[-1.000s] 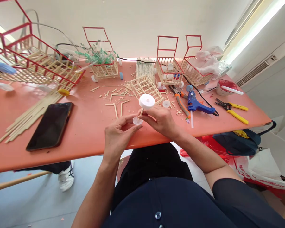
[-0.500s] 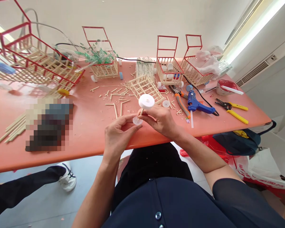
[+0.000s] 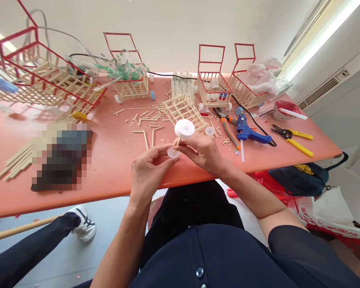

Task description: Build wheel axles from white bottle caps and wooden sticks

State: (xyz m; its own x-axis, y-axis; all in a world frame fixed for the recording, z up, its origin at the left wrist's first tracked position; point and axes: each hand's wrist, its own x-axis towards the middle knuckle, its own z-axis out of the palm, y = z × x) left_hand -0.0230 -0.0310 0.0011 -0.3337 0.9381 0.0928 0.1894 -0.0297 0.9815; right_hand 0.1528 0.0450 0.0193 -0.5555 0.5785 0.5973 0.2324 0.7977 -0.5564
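A dark-trousered leg has shifted; nearly closed hands pinch the white-capped stick between them.

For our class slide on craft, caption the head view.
Two hands join white round caps with a wooden stick.

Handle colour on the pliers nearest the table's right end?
Yellow on both handles of those pliers; shows best in the head view.
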